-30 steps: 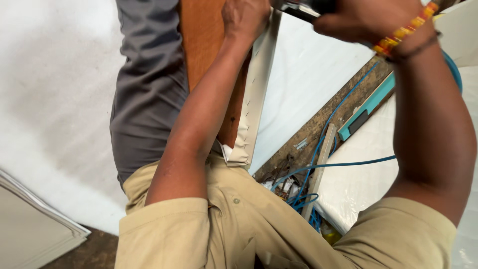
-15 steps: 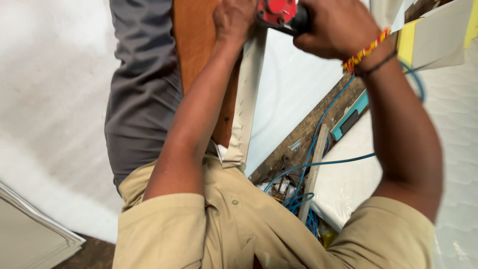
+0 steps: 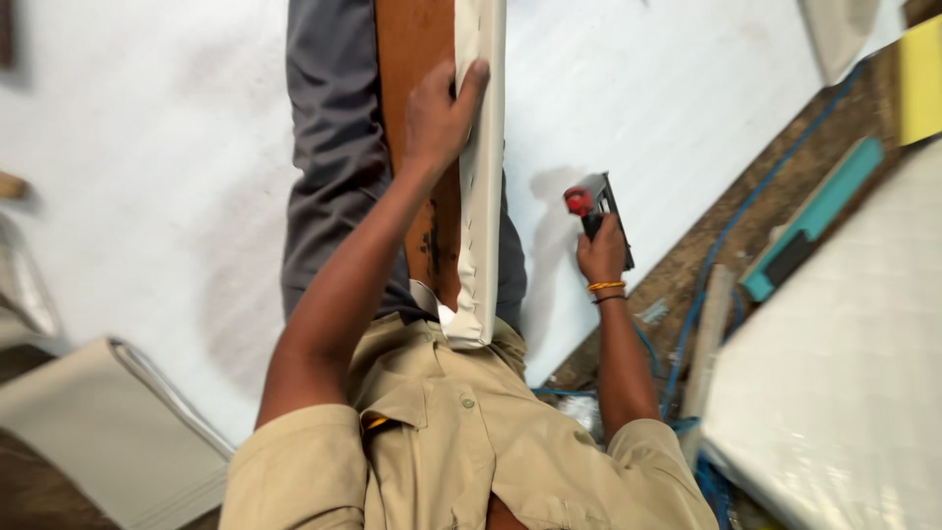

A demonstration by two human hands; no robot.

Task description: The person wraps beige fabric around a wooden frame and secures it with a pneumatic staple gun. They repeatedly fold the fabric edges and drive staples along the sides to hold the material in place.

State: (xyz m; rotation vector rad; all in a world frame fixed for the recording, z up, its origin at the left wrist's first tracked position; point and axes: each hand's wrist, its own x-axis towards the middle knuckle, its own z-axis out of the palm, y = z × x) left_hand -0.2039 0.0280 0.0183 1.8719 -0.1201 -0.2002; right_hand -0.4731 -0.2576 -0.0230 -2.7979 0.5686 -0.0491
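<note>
From the head camera, your left hand (image 3: pixel 439 120) lies flat on a long wooden board (image 3: pixel 412 59) that runs up from your lap, fingers spread and curled over its right edge onto the white fabric (image 3: pixel 481 177) wrapped along that side. The board is brown with a dark stain near its lower end, and the fabric is pulled snug and folded at the bottom corner, with a row of small marks down its face. Your right hand (image 3: pixel 601 257) is closed around a staple gun (image 3: pixel 594 208), dark-bodied with a red knob, held off to the right of the board over the white sheet (image 3: pixel 147 177). One board, one gun. A blue hose (image 3: pixel 731 236) trails across the floor beside one teal bar (image 3: pixel 810 221).
</note>
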